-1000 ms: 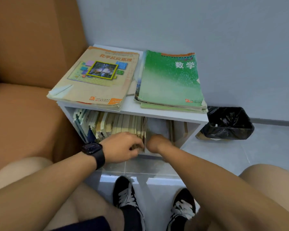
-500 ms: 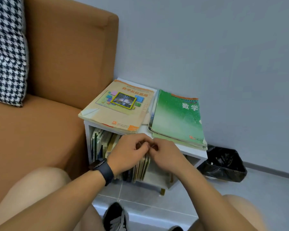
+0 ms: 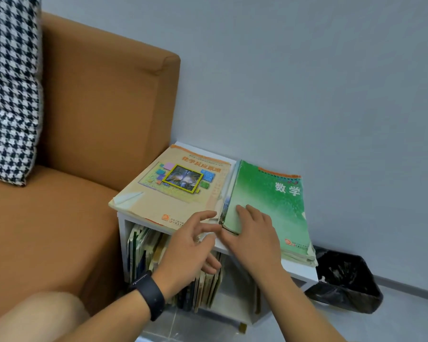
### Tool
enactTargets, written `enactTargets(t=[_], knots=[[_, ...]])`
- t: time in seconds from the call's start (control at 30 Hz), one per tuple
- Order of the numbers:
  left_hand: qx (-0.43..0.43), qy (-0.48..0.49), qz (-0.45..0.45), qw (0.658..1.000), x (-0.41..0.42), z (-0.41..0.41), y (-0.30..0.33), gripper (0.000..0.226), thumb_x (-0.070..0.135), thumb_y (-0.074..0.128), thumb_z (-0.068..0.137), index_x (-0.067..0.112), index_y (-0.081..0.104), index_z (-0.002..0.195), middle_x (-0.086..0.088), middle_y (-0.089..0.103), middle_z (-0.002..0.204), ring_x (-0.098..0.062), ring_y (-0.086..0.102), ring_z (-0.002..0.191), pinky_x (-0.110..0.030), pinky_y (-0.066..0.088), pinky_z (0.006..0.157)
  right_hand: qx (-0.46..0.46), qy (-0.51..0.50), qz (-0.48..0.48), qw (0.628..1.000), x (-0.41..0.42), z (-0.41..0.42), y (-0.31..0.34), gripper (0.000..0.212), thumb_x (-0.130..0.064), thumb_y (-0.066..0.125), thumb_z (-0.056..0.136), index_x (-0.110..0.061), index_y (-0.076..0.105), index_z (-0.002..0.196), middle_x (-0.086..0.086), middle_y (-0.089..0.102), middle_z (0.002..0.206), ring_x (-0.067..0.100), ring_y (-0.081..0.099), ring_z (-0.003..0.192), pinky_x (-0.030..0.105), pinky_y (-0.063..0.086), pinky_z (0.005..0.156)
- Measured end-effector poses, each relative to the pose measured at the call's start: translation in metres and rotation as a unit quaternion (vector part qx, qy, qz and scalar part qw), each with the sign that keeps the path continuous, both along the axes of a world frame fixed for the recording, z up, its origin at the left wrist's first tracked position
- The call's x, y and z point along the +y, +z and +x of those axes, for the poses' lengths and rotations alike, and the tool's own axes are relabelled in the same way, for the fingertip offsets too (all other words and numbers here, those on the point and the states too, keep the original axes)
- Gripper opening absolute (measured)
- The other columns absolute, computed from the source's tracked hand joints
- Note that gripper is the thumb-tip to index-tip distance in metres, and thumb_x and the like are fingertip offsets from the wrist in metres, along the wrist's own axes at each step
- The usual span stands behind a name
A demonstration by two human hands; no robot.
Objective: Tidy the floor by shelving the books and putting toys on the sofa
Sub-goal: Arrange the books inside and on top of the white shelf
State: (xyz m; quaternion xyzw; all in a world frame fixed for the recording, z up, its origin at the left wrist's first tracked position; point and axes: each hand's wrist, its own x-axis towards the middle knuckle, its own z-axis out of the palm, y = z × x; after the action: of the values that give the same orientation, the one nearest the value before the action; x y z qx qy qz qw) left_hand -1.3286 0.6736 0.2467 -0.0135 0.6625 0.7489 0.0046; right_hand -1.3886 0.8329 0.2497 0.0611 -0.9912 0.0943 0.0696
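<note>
head view showed the right hand lying on the near left corner of the green book, fingers fairly straight on the cover and the thumb down at the book's edge; whether it had begun to pinch that corner i could not tell. the left hand hovered just beside it, fingers spread and loose, holding nothing, its fingertips close to the gap between the green book and the tan book further to its left. half a second earlier both hands had been together lower down, in front of the row of upright books in the shelf's compartment; by this moment they had risen to the shelf top and separated slightly. that suggested the work on the shelved row was finished for the time being and the green book was the next thing to be handled, probably lifted and slid into the free space at the right of the compartment, below the right wrist. both flat books lay on top of the white unit, side by side and nearly touching. beyond the left forearm, which wore a black watch, stood the brown sofa with a houndstooth cushion; no toys showed on it. past the right arm a bin with a black bag sat on the floor by the wall.
</note>
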Motion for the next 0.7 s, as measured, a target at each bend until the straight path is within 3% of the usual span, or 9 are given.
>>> enactTargets(t=[0.07,0.2,0.3,0.37,0.43,0.5,0.57,0.63,0.7], knots=[[-0.012,-0.001,0.008,1.000,-0.001,-0.001,0.001,0.039,0.004,0.050,0.101,0.035,0.058,0.124,0.014,0.071,0.117,-0.042,0.069,0.059,-0.050,0.061,0.059,0.027,0.011,0.028,0.999,-0.004,-0.003,0.000,0.067,-0.068,0.040,0.094,-0.024,0.045,0.144,-0.001,0.050,0.147,0.026,0.044,0.134,0.040,0.042,0.105],[-0.036,-0.006,0.081,0.996,-0.005,0.001,0.007,0.035,0.003,0.050,0.102,0.027,0.060,0.125,0.005,0.072,0.118,-0.040,0.068,0.057,-0.042,0.060,0.052,0.110,0.000,0.021,0.994,-0.003,-0.006,0.012,0.050,-0.053,0.022,0.105,-0.018,0.052,0.124,0.007,0.071,0.098,0.036,0.067,0.088,0.041,0.049,0.069],[-0.044,-0.025,0.160,0.986,-0.009,0.002,0.010,0.034,0.005,0.049,0.101,0.024,0.059,0.127,-0.002,0.072,0.122,-0.032,0.066,0.054,-0.033,0.057,0.046,0.154,-0.047,-0.139,0.977,0.013,-0.009,0.022,0.046,-0.040,0.024,0.107,-0.014,0.058,0.091,0.011,0.065,0.071,0.038,0.063,0.068,0.037,0.036,0.058],[-0.050,-0.051,0.201,0.977,-0.009,0.003,0.012,0.034,0.010,0.056,0.098,0.024,0.059,0.129,-0.003,0.071,0.125,-0.030,0.066,0.056,-0.032,0.057,0.048,0.191,-0.069,-0.237,0.950,0.028,-0.007,0.033,0.050,-0.036,0.030,0.108,-0.015,0.047,0.066,0.009,0.056,0.057,0.031,0.054,0.055,0.035,0.030,0.054],[-0.067,-0.082,0.231,0.967,-0.008,0.004,0.013,0.048,0.024,0.071,0.086,0.025,0.058,0.132,-0.003,0.069,0.129,-0.034,0.071,0.069,-0.034,0.059,0.053,0.218,-0.042,-0.264,0.939,0.038,0.002,0.043,0.054,-0.042,0.035,0.101,-0.017,0.036,0.053,-0.001,0.039,0.042,0.018,0.038,0.041,0.031,0.026,0.046],[-0.100,-0.117,0.270,0.951,-0.004,0.004,0.011,0.067,0.039,0.075,0.073,0.029,0.056,0.136,-0.003,0.066,0.133,-0.040,0.072,0.096,-0.040,0.062,0.066,0.221,0.035,-0.212,0.951,0.038,0.018,0.045,0.051,-0.047,0.041,0.093,-0.020,0.033,0.051,-0.002,0.031,0.039,0.021,0.035,0.043,0.019,0.020,0.042],[-0.126,-0.171,0.296,0.931,0.000,0.004,0.009,0.061,0.048,0.067,0.085,0.031,0.053,0.141,-0.008,0.063,0.137,-0.042,0.062,0.119,-0.050,0.059,0.087,0.165,0.134,-0.098,0.972,0.029,0.035,0.036,0.044,-0.056,0.047,0.088,-0.022,0.051,0.060,-0.006,0.049,0.045,0.015,0.046,0.043,0.020,0.033,0.043],[-0.117,-0.201,0.258,0.938,0.006,0.006,0.011,0.044,0.048,0.049,0.103,0.027,0.054,0.142,-0.014,0.063,0.136,-0.039,0.058,0.124,-0.057,0.048,0.103,0.096,0.175,0.001,0.980,0.020,0.046,0.028,0.051,-0.073,0.045,0.085,-0.028,0.069,0.083,-0.004,0.065,0.060,0.016,0.060,0.054,0.029,0.047,0.051],[-0.108,-0.162,0.213,0.957,0.010,0.006,0.012,0.036,0.036,0.048,0.101,0.028,0.057,0.135,-0.012,0.069,0.128,-0.032,0.067,0.110,-0.055,0.051,0.099,0.057,0.154,0.004,0.986,0.017,0.047,0.034,0.063,-0.084,0.040,0.080,-0.035,0.073,0.102,-0.006,0.073,0.076,0.012,0.067,0.069,0.033,0.053,0.062]])
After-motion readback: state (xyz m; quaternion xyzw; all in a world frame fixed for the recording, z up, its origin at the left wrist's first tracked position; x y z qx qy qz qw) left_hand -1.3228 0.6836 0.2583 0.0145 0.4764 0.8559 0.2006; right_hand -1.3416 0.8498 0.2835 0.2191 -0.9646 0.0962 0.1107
